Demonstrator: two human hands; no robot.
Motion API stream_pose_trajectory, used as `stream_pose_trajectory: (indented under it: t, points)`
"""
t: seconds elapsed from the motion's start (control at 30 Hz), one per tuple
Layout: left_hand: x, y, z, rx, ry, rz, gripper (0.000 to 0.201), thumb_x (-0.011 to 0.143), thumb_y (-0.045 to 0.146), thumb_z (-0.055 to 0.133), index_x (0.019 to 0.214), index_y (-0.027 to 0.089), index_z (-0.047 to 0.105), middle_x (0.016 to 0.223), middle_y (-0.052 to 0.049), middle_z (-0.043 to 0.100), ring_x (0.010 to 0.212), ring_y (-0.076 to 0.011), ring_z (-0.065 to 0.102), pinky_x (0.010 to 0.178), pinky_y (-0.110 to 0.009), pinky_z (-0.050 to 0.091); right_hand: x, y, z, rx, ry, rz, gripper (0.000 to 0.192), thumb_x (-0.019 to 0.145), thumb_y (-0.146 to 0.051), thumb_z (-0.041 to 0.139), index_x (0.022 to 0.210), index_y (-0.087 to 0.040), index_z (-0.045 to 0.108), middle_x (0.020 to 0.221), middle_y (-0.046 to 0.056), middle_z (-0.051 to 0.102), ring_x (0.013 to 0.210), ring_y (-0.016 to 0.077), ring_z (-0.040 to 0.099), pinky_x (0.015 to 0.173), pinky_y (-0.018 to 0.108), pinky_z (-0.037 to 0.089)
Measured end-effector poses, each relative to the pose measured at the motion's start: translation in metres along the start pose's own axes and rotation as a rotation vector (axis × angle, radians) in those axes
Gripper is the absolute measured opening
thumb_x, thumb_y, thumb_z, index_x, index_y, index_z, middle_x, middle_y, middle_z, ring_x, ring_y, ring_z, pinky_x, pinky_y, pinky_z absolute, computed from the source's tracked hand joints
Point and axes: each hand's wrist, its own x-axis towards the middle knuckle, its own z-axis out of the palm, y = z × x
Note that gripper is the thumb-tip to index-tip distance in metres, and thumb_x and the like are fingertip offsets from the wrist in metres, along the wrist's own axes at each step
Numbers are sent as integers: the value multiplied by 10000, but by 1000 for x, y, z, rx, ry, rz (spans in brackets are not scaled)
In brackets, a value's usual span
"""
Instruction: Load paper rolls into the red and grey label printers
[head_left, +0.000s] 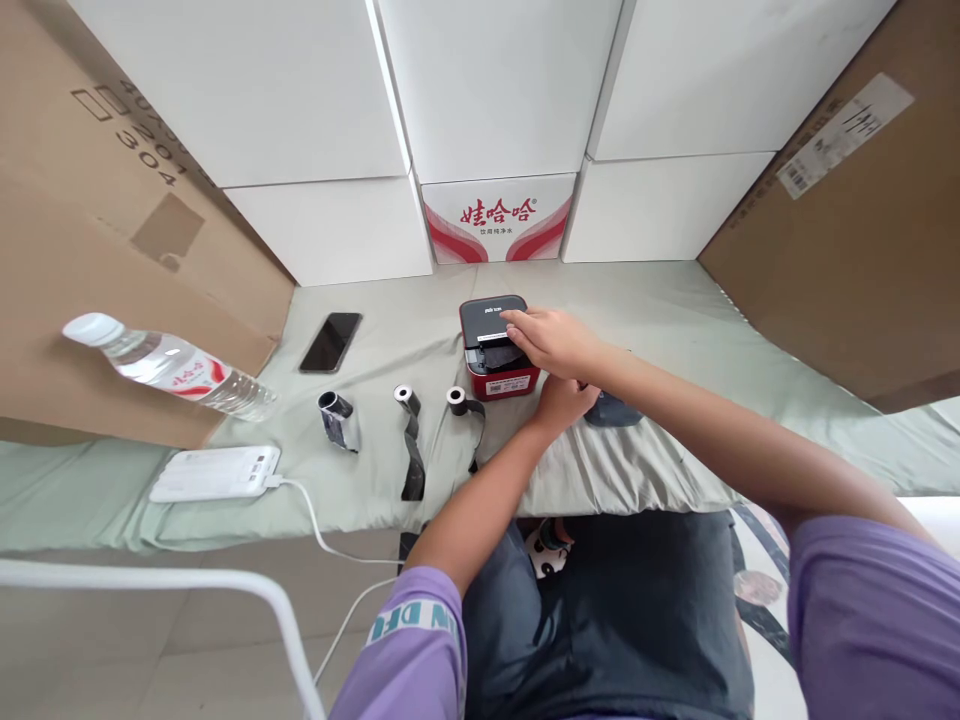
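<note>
A small black-and-red label printer [491, 325] sits on the cloth-covered surface in front of me, with a white sticker on its red front. My right hand [551, 340] reaches over its right side, with fingers stretched out onto the black top. Below it, my left hand [564, 405] is by the printer's front right corner, partly curled. The right hand and forearm cover part of its fingers, so I cannot tell if it grips anything. A dark object [613, 410] lies just right of my left hand, partly hidden by my right forearm.
Two small rolls with black strips unwound, a left roll [407, 397] and a right roll [456, 397], lie near a dark roll [335, 415]. Further left are a phone [331, 342], a water bottle [180, 368] and a white power bank [217, 473] with cable. Boxes [495, 80] line the back.
</note>
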Motion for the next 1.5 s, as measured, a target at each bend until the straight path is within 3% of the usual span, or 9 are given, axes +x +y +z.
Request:
stream_pose_trajectory:
  t: [0.27,0.53,0.6,0.7,0.8,0.97,1.17,1.33,1.5]
  points:
    - [0,1,-2,-4,-11,-39,361,890,220,663,651,238,393,602,31,459,642,-170,474,656,-313,360,2,0,-4,24,-23,78,508,1153,-373,288,1507,-122,552,1274,199,743,1089,319,698,872,369,453]
    - [-2,3,-10,29,23,-33,75,885,136,620,887,203,654,942,-74,752,1062,-260,688,966,-362,519,0,-14,0,-11,-6,79,519,1137,-341,300,1503,-74,554,1211,245,761,1067,361,724,861,410,495]
    - [-2,4,-13,50,42,-46,64,883,143,633,856,199,648,846,-51,717,966,-243,683,912,-341,523,-4,-10,-2,49,16,83,532,1129,-339,327,1550,-76,519,1214,240,774,1097,365,731,895,426,516]
    - [-1,6,-16,55,38,-73,63,920,181,625,858,192,632,680,24,569,701,-169,575,717,-279,463,-21,24,-2,311,222,114,523,1129,-388,347,1567,-157,515,1308,180,777,1218,322,716,1008,436,531]
    - [-1,8,-19,41,24,-42,134,974,160,561,1061,197,655,711,45,555,660,-140,539,674,-250,416,-51,83,9,639,539,304,506,1116,-525,360,1444,-222,598,1296,135,793,1171,274,740,1066,444,532]
    - [-9,17,-20,192,82,-64,229,999,94,506,1145,179,660,963,-63,737,868,-195,686,821,-298,497,-91,146,57,1106,590,631,431,1006,-583,523,1176,-208,648,1050,126,824,904,228,768,896,398,580]
    - [-30,22,-27,398,59,-86,264,921,59,605,1085,187,767,1152,-91,778,1007,-238,724,934,-350,551,-100,131,104,1228,791,788,369,958,-587,537,1052,-232,580,1019,81,769,819,175,749,760,307,548]
    - [-40,25,-31,405,6,-68,400,954,65,565,1257,185,797,1188,-88,779,989,-219,730,879,-315,551,-103,124,107,1134,841,824,393,979,-641,477,1046,-258,536,1035,52,732,727,149,691,729,308,556]
    - [-36,27,-31,464,-38,-108,392,944,73,586,1213,222,830,1119,-67,788,926,-210,727,733,-282,505,-103,123,105,1087,846,880,353,995,-608,445,1048,-266,516,1022,45,732,693,144,657,682,296,545]
